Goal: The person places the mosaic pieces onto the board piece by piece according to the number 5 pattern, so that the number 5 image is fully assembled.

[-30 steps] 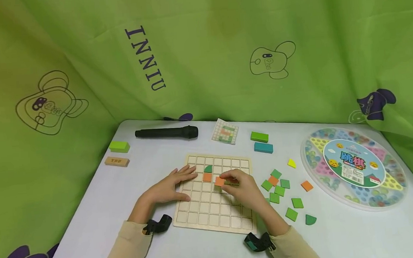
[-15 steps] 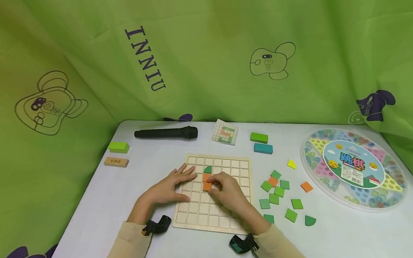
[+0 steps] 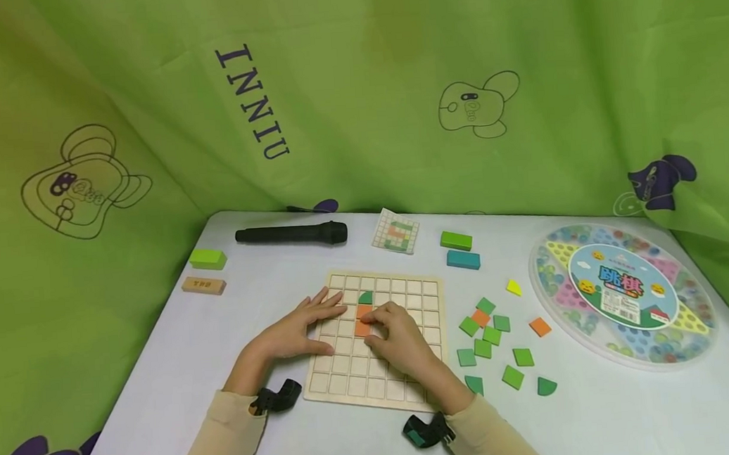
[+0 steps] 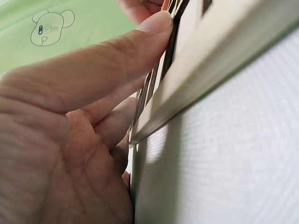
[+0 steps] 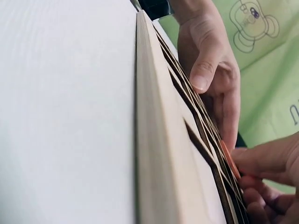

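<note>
A pale wooden grid board (image 3: 344, 385) lies flat on the white table. In one column of its cells sit a dark green quarter-round tile (image 3: 366, 298) and, just below it, an orange square tile (image 3: 364, 311). My right hand (image 3: 404, 341) pinches a second orange square tile (image 3: 362, 328) between thumb and fingertips, right at the cell under the first one. The right wrist view shows an orange edge (image 5: 230, 158) level with the grid, beside the thumb. With fingers spread, my left hand (image 3: 295, 331) rests on the board's left side; its thumb (image 4: 156, 23) touches the grid.
Several loose green tiles (image 3: 491, 335), an orange tile (image 3: 540, 326) and a yellow one (image 3: 513, 287) lie right of the board. Beyond it are a pattern card (image 3: 396, 232), a black microphone (image 3: 292, 235) and blocks (image 3: 463, 260). A round checkers box (image 3: 623, 294) stands far right.
My right hand has moved left with the orange square tile, from over the grid to the cell below the other orange tile. The left hand stays in place.
</note>
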`<action>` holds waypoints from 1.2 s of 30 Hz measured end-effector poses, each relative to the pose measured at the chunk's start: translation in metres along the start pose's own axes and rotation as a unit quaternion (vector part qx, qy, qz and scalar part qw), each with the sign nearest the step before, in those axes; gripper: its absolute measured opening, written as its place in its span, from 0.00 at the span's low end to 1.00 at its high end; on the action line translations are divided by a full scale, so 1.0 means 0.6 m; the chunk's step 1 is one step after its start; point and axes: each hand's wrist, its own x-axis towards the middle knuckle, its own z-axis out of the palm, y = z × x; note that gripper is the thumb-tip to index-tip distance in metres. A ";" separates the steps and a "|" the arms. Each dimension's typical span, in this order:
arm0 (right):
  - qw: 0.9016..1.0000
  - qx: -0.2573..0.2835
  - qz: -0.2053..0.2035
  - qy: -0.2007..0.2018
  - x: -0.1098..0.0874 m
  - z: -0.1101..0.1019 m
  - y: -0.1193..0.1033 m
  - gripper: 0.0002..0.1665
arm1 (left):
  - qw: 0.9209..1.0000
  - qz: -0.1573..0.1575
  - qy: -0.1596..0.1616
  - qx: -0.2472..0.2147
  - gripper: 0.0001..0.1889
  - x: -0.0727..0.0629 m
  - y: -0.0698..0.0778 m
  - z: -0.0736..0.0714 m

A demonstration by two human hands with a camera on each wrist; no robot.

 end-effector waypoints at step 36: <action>0.998 -0.046 0.023 -0.040 -0.081 -0.256 0.193 0.18 | 1.000 -0.011 -0.006 -0.009 0.40 0.003 -0.002 0.002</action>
